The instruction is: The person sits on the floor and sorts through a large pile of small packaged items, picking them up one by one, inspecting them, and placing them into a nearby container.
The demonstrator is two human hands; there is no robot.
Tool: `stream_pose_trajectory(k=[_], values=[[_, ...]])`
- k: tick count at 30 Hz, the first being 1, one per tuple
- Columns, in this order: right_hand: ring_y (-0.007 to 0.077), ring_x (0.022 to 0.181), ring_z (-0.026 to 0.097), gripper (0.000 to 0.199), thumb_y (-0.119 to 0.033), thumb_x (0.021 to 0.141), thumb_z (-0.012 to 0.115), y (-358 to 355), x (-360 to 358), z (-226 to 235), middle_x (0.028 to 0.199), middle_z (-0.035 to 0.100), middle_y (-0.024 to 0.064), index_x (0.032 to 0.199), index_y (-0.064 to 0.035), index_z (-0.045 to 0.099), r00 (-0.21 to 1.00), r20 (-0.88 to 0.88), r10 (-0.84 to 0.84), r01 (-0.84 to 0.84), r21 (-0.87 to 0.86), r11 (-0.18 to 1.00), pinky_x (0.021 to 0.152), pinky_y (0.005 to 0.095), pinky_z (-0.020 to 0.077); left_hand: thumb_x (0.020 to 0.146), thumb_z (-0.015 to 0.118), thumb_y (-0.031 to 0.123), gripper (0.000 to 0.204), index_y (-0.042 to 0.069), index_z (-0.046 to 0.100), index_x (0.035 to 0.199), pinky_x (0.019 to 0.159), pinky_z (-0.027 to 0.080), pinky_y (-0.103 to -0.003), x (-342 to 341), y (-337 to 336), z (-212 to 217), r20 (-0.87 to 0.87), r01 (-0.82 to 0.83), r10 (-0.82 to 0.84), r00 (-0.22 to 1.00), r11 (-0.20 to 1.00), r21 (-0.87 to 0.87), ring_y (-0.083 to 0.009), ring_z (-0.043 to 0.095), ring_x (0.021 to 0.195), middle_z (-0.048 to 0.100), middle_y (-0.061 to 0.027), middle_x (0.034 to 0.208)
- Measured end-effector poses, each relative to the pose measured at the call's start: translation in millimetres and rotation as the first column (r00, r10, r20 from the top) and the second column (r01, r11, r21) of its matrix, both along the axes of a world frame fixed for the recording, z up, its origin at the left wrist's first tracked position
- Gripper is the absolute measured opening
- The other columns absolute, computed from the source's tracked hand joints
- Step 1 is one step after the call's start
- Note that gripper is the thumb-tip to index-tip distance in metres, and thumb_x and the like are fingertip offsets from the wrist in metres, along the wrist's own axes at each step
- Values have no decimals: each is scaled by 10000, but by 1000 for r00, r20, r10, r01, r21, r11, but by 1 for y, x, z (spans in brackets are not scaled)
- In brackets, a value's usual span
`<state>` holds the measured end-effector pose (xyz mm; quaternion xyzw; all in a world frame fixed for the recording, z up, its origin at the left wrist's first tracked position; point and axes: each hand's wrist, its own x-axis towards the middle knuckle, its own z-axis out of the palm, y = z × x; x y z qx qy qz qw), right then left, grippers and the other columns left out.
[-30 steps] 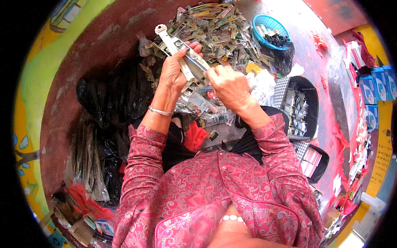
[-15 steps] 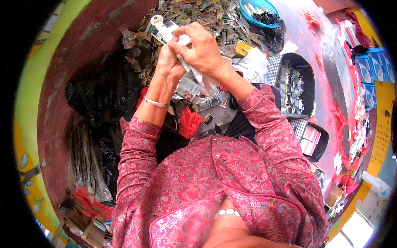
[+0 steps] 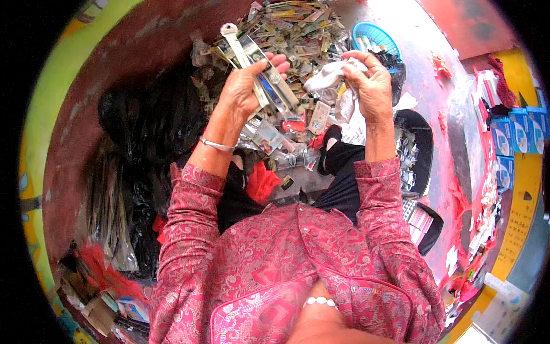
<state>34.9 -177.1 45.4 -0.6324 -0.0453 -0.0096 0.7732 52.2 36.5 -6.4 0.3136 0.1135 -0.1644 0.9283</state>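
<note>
Red floor [image 3: 143, 51] littered with metal scrap pile [image 3: 298, 28]. My left hand [image 3: 243, 86] clamped on flat metal tool [image 3: 260, 71]; right hand [image 3: 369, 86] bunched around white cloth [image 3: 329, 77]. I'd keep tool steady, wipe along length.

You have one view only, from the left of two fisheye cameras on your head. It faces steeply down over your chest and red patterned sleeves, close enough that your left hand [image 3: 246, 86] and right hand [image 3: 366, 80] sit in the upper middle. The red floor [image 3: 143, 51] curves toward the dark round rim. No second view shares the scene.
</note>
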Motion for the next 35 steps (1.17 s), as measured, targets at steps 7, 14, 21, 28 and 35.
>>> stream_pose_trajectory(k=[7,14,21,28,35], values=[[160,778,568,246,-42,745,590,56,-6,-5,871,574,76,989,-38,555,885,443,141,99,-475,874,669,250,450,701,641,105,327,52,531,1004,702,487,-304,-14,-20,-1,165,241,-260,952,962,125,-150,576,785,580,-42,915],[293,746,538,182,-33,678,547,51,16,-24,788,550,129,859,-41,558,692,721,48,505,-530,682,666,368,443,678,597,27,402,22,493,1066,658,501,-288,-27,-20,9,76,447,-479,874,857,256,-176,560,868,566,-74,988],[167,640,571,136,26,720,512,-15,47,-22,748,565,85,856,24,515,970,-134,-201,238,401,884,594,274,490,677,599,56,572,-15,388,1205,726,507,-294,-16,-14,7,144,401,-413,899,910,108,-257,508,1052,485,-170,1171],[125,573,545,331,-333,779,596,7,6,-17,622,572,56,663,-24,574,972,-202,118,-197,-435,878,530,264,430,782,609,163,317,15,502,1041,634,491,-289,-2,-8,1,78,6,-21,997,983,186,-153,569,682,569,-43,735],[146,706,580,343,-343,713,650,40,-22,-6,756,626,108,829,-21,619,957,-215,194,-276,-876,395,644,258,443,738,615,66,320,-9,467,1011,578,478,-297,-2,-9,-2,161,-127,84,983,950,284,-172,570,635,573,-83,731]])
